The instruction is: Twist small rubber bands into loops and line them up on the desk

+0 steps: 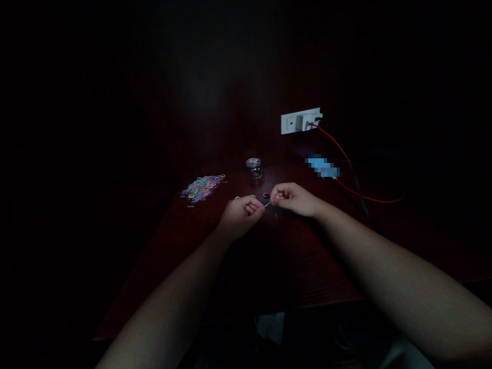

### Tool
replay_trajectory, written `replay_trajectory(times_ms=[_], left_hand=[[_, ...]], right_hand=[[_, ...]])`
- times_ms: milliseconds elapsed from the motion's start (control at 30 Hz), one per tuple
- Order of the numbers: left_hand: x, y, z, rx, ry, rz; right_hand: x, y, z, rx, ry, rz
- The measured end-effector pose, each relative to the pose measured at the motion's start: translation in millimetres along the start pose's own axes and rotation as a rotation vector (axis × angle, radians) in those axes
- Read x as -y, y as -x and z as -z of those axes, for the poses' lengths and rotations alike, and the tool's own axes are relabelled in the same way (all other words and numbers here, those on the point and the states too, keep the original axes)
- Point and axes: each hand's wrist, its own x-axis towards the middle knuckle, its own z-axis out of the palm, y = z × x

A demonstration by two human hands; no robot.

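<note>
My left hand (243,214) and my right hand (294,199) meet over a dark red table (307,266), fingers pinched. Between them runs a thin pale piece (267,204), perhaps a small band or hook; the dim light hides what it is. Both hands pinch an end of it. A few loose small rings (266,195) lie just beyond the fingers. A pile of colourful small rubber bands (202,187) lies to the left of my left hand.
A small glass jar (253,167) stands behind the hands. A white wall socket with a charger (302,122) feeds a red cable (346,159) running right across the table. A blurred blue object (322,167) lies near it. Surroundings are dark.
</note>
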Motion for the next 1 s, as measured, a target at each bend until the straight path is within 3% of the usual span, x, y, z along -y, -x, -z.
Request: replay_trajectory(times_ms=[1000], left_hand=[[2.1, -1.2, -0.9, -0.004, 0.006, 0.002]], right_hand=[[-2.5, 0.5, -2.1, 0.022, 0.026, 0.042]])
